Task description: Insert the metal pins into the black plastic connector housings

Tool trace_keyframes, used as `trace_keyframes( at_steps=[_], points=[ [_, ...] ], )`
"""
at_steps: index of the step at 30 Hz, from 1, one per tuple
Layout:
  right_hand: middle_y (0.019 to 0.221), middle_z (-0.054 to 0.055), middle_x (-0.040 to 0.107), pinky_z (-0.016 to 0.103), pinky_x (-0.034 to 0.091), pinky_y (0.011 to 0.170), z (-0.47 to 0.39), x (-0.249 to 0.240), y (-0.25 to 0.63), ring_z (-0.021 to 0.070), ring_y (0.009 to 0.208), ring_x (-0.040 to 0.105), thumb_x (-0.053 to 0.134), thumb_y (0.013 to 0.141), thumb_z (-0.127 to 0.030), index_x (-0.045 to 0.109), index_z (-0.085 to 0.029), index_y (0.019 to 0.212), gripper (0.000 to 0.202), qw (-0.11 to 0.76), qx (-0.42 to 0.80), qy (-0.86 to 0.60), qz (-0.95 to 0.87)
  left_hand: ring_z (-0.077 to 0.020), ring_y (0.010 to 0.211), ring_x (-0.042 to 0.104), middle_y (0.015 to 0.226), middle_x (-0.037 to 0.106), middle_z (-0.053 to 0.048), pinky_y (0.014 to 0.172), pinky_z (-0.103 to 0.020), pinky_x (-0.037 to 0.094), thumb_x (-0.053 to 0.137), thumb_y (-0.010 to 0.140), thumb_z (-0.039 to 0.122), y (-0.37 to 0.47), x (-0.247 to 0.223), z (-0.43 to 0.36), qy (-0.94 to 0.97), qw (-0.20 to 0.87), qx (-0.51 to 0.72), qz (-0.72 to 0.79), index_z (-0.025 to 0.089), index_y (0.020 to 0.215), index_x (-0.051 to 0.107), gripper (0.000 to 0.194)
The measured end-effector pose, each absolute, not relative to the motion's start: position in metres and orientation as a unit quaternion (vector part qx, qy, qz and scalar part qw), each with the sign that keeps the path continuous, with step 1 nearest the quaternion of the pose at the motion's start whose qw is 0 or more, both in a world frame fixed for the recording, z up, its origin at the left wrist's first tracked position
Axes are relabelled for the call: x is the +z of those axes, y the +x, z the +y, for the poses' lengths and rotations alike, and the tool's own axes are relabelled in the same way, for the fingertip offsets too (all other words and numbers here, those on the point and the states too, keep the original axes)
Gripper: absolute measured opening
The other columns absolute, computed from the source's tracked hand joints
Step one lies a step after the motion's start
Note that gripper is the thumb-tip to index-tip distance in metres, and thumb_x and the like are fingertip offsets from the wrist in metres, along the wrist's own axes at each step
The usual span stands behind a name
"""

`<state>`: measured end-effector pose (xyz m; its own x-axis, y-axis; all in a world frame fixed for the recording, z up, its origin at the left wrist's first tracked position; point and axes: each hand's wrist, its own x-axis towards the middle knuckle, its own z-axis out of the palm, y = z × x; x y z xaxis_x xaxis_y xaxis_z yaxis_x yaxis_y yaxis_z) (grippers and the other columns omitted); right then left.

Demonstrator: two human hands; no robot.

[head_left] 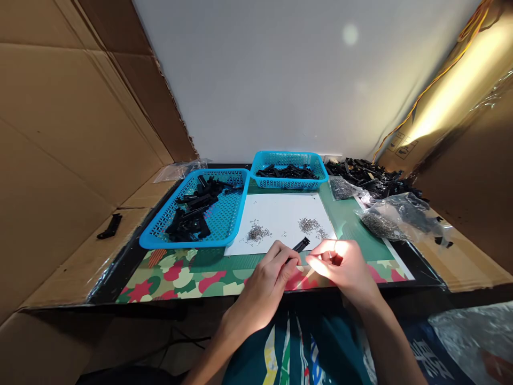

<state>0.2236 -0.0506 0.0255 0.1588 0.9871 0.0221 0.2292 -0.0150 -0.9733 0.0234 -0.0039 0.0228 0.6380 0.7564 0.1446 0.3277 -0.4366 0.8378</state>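
Observation:
My left hand [276, 272] is closed around a slim black plastic part [301, 245], whose far end sticks out past the fingers toward the upper right. Close beside it, my right hand [339, 262] is pinched, thumb against fingertips; whatever it holds is too small to make out. Just beyond the hands lies a white sheet [280, 208] bearing two loose piles of tiny metal pieces, a left pile [256, 232] and a right pile [308, 225].
A blue basket [192, 244] of black parts stands at left, another blue basket [288, 183] at the back. At right lie a heap of black parts [368, 176] and a clear bag [385, 219] of small metal pieces. One black part [109, 226] rests on cardboard far left.

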Motion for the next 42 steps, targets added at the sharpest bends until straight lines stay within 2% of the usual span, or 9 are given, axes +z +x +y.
trace_keyframes(
  at_steps=[2,5,7,10,17,25,35,39,42],
  points=[
    [0.056,-0.004,0.036,0.028,0.025,0.051,-0.051,0.025,0.233,0.0125,0.055,0.031,0.072,0.08,-0.039,0.064,-0.019,0.063,0.027,0.469,0.372,-0.623,-0.503,-0.0206,0.107,0.064,0.119,0.063,-0.005,0.093,-0.032,0.051,0.039,0.112,0.036,0.022,0.021,-0.004,0.815,0.405,0.245,0.335,0.032,0.128,0.061,0.027],
    [0.057,-0.006,0.03,0.027,0.023,0.051,-0.05,0.021,0.245,0.0118,0.056,0.027,0.069,0.079,-0.038,0.048,-0.021,0.058,0.034,0.438,0.371,-0.647,-0.502,-0.024,0.115,0.065,0.129,0.066,-0.006,0.096,-0.035,0.054,0.047,0.109,0.037,0.022,0.017,-0.005,0.818,0.385,0.238,0.354,0.037,0.155,0.042,0.046],
    [0.058,-0.005,0.029,0.027,0.023,0.052,-0.048,0.018,0.248,0.0117,0.057,0.027,0.068,0.078,-0.037,0.04,-0.022,0.058,0.037,0.422,0.38,-0.647,-0.508,-0.0252,0.116,0.066,0.129,0.067,-0.007,0.094,-0.036,0.056,0.047,0.109,0.036,0.024,0.013,-0.005,0.828,0.363,0.227,0.361,0.034,0.152,0.047,0.043],
    [0.059,-0.005,0.032,0.027,0.025,0.052,-0.044,0.012,0.248,0.0121,0.059,0.03,0.067,0.077,-0.035,0.04,-0.022,0.058,0.035,0.421,0.388,-0.646,-0.505,-0.0266,0.115,0.066,0.124,0.069,-0.009,0.093,-0.038,0.055,0.044,0.11,0.035,0.027,0.009,-0.005,0.85,0.33,0.212,0.352,0.03,0.14,0.06,0.034],
    [0.056,-0.005,0.036,0.027,0.025,0.05,-0.035,0.0,0.243,0.0123,0.056,0.031,0.068,0.075,-0.032,0.057,-0.019,0.062,0.021,0.419,0.377,-0.646,-0.515,-0.0272,0.115,0.065,0.12,0.069,-0.009,0.093,-0.04,0.055,0.041,0.111,0.042,0.029,0.011,-0.006,0.864,0.307,0.197,0.346,0.026,0.14,0.059,0.038],
    [0.058,-0.003,0.041,0.028,0.026,0.05,-0.038,-0.006,0.235,0.0139,0.056,0.034,0.066,0.083,-0.036,0.048,-0.022,0.063,0.031,0.411,0.328,-0.665,-0.531,-0.0269,0.114,0.065,0.119,0.069,-0.009,0.091,-0.041,0.055,0.042,0.111,0.04,0.03,0.01,-0.006,0.872,0.29,0.189,0.347,0.024,0.14,0.058,0.037],
    [0.059,-0.005,0.032,0.028,0.023,0.051,-0.039,-0.002,0.236,0.0126,0.058,0.028,0.06,0.087,-0.028,0.034,-0.024,0.062,0.036,0.395,0.318,-0.64,-0.577,-0.0256,0.115,0.066,0.123,0.071,-0.008,0.093,-0.041,0.055,0.044,0.111,0.034,0.033,0.007,-0.006,0.887,0.249,0.194,0.336,0.02,0.14,0.058,0.035],
    [0.061,-0.004,0.036,0.028,0.024,0.051,-0.043,0.006,0.241,0.013,0.058,0.029,0.058,0.092,-0.029,0.039,-0.023,0.064,0.035,0.368,0.337,-0.635,-0.59,-0.0266,0.117,0.066,0.123,0.071,-0.009,0.095,-0.043,0.056,0.045,0.111,0.032,0.033,0.005,-0.005,0.891,0.236,0.195,0.336,0.018,0.138,0.058,0.034],
    [0.062,-0.002,0.048,0.028,0.03,0.053,-0.048,0.013,0.247,0.0145,0.059,0.037,0.054,0.097,-0.03,0.052,-0.021,0.066,0.032,0.346,0.312,-0.636,-0.616,-0.0275,0.114,0.067,0.122,0.072,-0.009,0.092,-0.044,0.057,0.045,0.111,0.033,0.033,0.003,-0.005,0.891,0.232,0.194,0.338,0.018,0.138,0.059,0.034]
  ],
)
